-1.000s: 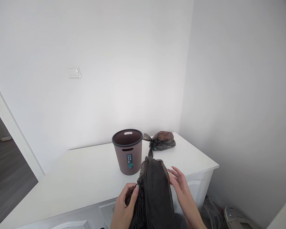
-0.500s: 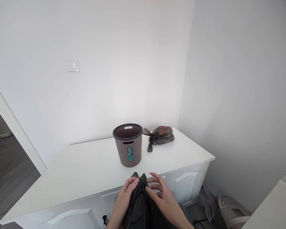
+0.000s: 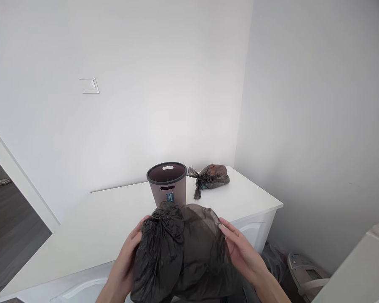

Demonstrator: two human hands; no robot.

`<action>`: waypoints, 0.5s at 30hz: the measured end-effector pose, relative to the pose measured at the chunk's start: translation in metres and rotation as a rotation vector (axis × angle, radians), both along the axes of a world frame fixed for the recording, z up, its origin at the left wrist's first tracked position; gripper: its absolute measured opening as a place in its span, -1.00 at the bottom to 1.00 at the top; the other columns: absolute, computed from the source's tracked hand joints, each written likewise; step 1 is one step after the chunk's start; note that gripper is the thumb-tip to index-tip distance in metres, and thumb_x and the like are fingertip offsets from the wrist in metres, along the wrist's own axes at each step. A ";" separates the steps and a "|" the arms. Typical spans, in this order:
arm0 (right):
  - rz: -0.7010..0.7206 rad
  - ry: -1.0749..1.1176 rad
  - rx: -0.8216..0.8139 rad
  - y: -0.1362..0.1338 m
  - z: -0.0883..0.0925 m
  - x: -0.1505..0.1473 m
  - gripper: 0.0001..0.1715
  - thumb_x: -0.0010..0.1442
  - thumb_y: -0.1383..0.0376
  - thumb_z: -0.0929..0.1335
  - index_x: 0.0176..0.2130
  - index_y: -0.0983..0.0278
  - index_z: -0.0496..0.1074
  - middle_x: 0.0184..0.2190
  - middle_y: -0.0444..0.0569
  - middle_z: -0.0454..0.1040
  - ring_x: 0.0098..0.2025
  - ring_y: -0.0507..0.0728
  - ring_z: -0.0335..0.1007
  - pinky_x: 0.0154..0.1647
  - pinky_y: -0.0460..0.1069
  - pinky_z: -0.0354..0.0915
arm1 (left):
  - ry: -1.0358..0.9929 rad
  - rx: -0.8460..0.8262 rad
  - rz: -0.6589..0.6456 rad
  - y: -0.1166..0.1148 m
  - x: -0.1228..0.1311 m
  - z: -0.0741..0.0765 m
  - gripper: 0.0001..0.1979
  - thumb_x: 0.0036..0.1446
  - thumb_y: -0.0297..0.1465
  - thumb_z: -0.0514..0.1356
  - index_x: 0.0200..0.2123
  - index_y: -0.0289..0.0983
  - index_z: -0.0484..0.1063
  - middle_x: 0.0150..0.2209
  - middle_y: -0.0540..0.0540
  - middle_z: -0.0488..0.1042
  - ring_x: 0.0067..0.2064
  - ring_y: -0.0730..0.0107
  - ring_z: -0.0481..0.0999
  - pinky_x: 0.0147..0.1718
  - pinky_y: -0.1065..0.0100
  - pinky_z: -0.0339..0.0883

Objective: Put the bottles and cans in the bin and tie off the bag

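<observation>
A thin black garbage bag [image 3: 186, 252] is spread between my hands, puffed out and wrinkled, with a gathered part at its upper left. My left hand [image 3: 126, 256] holds its left side, its fingers mostly hidden behind the plastic. On the right edge, my right hand [image 3: 240, 246] pinches the film between thumb and fingers. Behind the bag stands an upright mauve trash bin [image 3: 169, 191] with a dark rim and handle slots; its lower part is covered from view.
The bin stands on a white cabinet [image 3: 113, 223] against the wall. To its right lies a knotted, filled black bag [image 3: 213, 176]. A light appliance [image 3: 306, 271] sits on the floor at lower right, near a white surface [image 3: 363, 269].
My hands have moved apart from close together, spreading the bag wide between them. It has come up and now covers the lower part of the bin.
</observation>
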State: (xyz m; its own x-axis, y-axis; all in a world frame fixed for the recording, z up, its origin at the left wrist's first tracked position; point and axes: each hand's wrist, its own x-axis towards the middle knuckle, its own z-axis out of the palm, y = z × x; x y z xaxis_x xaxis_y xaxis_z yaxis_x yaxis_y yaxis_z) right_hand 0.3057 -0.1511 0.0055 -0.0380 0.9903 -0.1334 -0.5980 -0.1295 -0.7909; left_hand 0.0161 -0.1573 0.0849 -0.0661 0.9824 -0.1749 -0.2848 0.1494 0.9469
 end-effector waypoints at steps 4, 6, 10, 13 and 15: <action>0.050 0.042 -0.027 -0.001 -0.002 0.008 -0.31 0.05 -0.23 0.49 0.04 0.07 0.57 0.04 0.00 0.60 0.16 0.35 0.47 0.07 0.20 0.43 | 0.102 -0.020 -0.098 -0.006 0.018 -0.006 -0.16 -0.12 -0.14 0.49 0.25 -0.09 0.37 0.04 -0.17 0.63 0.01 -0.02 0.64 -0.10 0.16 0.54; 0.114 0.026 -0.026 -0.004 0.000 0.007 -0.32 0.12 -0.27 0.42 0.03 0.09 0.58 -0.04 0.02 0.62 0.08 0.34 0.50 0.01 0.19 0.43 | 0.152 -0.025 -0.119 -0.011 0.025 -0.007 -0.17 -0.07 -0.10 0.46 0.28 -0.06 0.32 0.04 -0.18 0.63 -0.06 0.02 0.67 -0.16 0.18 0.54; 0.220 0.073 0.011 -0.005 0.010 0.002 -0.55 0.09 0.03 0.56 -0.07 0.13 0.55 -0.36 -0.11 0.54 -0.30 0.13 0.45 -0.26 -0.01 0.34 | 0.219 -0.047 -0.123 -0.014 0.025 -0.004 -0.14 -0.01 -0.05 0.42 0.33 -0.07 0.24 0.03 -0.18 0.63 -0.12 0.05 0.68 -0.25 0.22 0.52; 0.227 0.190 0.014 0.001 0.017 -0.003 -0.55 0.00 0.20 0.63 -0.14 0.16 0.49 -0.45 -0.23 0.37 -0.44 0.01 0.25 -0.33 -0.07 0.26 | 0.203 -0.056 -0.100 -0.012 0.016 0.000 -0.22 0.00 -0.06 0.40 0.28 -0.10 0.33 0.03 -0.18 0.63 -0.06 0.02 0.66 -0.23 0.23 0.50; 0.205 0.219 0.033 0.004 0.019 -0.008 -0.53 0.00 0.21 0.63 -0.15 0.17 0.45 -0.43 -0.24 0.32 -0.41 0.00 0.25 -0.24 -0.06 0.28 | 0.146 -0.079 -0.038 -0.012 0.010 0.002 -0.33 0.00 -0.11 0.40 0.18 -0.13 0.44 -0.03 -0.16 0.65 -0.06 0.02 0.65 -0.24 0.25 0.48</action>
State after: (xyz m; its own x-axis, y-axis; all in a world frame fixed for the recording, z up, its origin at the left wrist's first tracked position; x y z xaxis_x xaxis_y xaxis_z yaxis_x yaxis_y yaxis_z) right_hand 0.2981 -0.1470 0.0249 -0.2621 0.9626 -0.0681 -0.7187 -0.2419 -0.6519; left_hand 0.0265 -0.1688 0.0872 -0.0598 0.9682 -0.2431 -0.1375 0.2332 0.9627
